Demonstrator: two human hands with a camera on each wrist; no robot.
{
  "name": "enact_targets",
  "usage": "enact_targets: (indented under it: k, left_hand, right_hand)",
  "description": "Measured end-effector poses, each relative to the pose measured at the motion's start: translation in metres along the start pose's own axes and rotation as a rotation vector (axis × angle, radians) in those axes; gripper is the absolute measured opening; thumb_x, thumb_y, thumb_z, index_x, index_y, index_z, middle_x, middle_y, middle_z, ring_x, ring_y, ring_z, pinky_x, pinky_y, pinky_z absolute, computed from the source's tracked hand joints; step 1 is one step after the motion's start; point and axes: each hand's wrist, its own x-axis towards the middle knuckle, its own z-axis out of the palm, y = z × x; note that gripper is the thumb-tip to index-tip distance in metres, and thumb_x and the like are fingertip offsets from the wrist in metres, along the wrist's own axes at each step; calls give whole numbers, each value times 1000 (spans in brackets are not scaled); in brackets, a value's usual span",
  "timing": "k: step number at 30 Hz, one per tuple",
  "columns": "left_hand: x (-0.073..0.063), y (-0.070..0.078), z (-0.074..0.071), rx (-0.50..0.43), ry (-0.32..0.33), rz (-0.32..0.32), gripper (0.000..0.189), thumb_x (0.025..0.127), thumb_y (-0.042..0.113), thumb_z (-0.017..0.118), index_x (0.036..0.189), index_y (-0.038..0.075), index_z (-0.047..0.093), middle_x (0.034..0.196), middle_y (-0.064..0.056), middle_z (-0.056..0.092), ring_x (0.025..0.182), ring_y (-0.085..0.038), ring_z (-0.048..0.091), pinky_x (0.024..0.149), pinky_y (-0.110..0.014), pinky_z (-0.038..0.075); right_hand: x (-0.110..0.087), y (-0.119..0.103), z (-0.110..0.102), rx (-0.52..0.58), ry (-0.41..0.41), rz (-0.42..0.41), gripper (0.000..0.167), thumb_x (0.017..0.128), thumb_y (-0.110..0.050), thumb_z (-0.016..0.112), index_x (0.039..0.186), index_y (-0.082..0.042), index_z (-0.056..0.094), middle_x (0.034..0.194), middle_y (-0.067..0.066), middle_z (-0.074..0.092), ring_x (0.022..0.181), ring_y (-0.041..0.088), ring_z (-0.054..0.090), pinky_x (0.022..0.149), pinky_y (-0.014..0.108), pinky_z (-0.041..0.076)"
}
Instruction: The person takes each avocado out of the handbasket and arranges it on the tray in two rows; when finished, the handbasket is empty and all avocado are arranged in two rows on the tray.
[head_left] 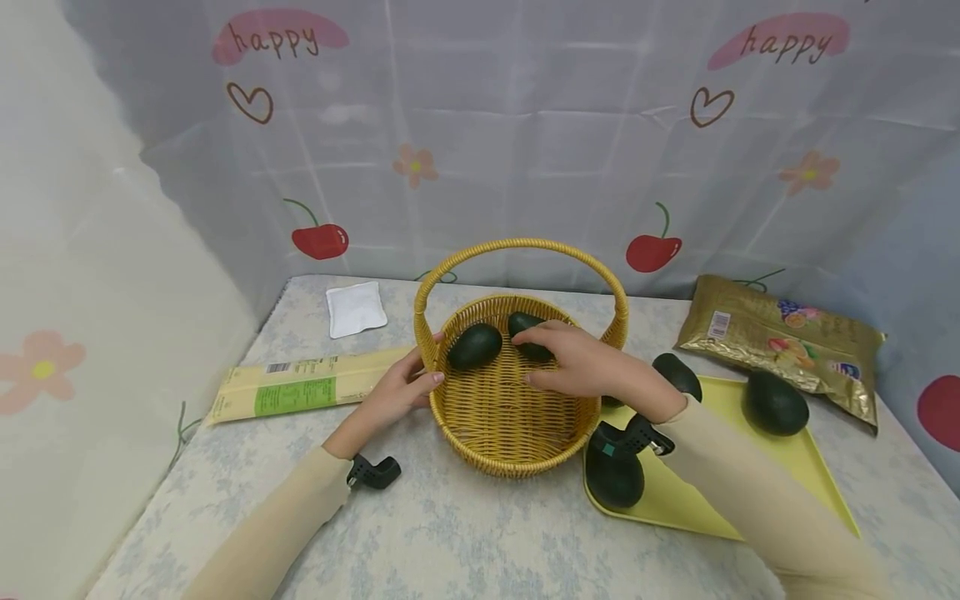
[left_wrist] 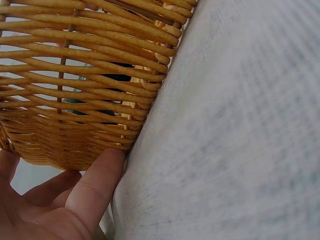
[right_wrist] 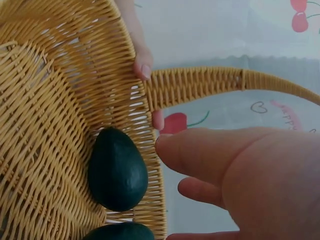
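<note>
A yellow wicker basket (head_left: 517,425) with a tall arched handle stands on the table. Two dark green avocados lie inside against its back wall: the left avocado (head_left: 475,347) in full sight, the other avocado (head_left: 528,323) partly covered by my right hand (head_left: 573,358). That hand reaches in over the rim, fingers extended across this avocado and thumb apart from it. At the basket's left side, my left hand (head_left: 401,387) holds the wall at the handle's base, thumb and a finger on either side of it. Its fingers (left_wrist: 97,185) touch the outer weave low down in the left wrist view.
A yellow tray (head_left: 693,492) at right carries several more avocados (head_left: 775,404), some partly behind my right arm and the basket. Behind it lies a gold bag (head_left: 787,342). Left of the basket are a long pale-yellow packet (head_left: 300,387) and a small white packet (head_left: 356,309).
</note>
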Motion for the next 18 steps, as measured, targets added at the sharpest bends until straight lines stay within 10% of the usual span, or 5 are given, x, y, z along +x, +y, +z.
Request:
enact_targets:
  k: [18]
  left_hand:
    - [1,-1,0,6,8,0,66,106,17,54,164,21,23,161,-27,36,130,-47,57,87,-40,63]
  right_hand:
    - [45,4,17,-111,-46,266,57,99,-32,66,151,-17,51,159,28,32,137,47,46,95,55,52]
